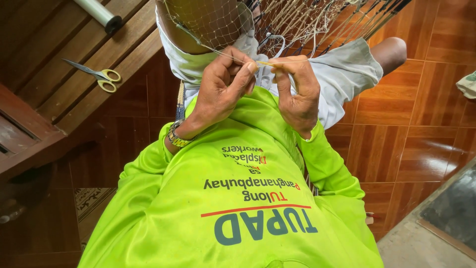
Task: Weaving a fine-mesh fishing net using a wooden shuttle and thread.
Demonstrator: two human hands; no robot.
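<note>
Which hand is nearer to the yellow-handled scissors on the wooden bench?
Left. The left hand pinches the net on the side toward the scissors; the right hand works on the far side of it.

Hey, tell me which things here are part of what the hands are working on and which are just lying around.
In use:
- fishing net, draped over the lap
- small pale piece pinched between both hands, too small to identify
- left hand and right hand, both gripping at the net's edge

Lying about:
- yellow-handled scissors on the wooden bench
- pale roll on the bench
- crumpled cloth on the floor
</note>
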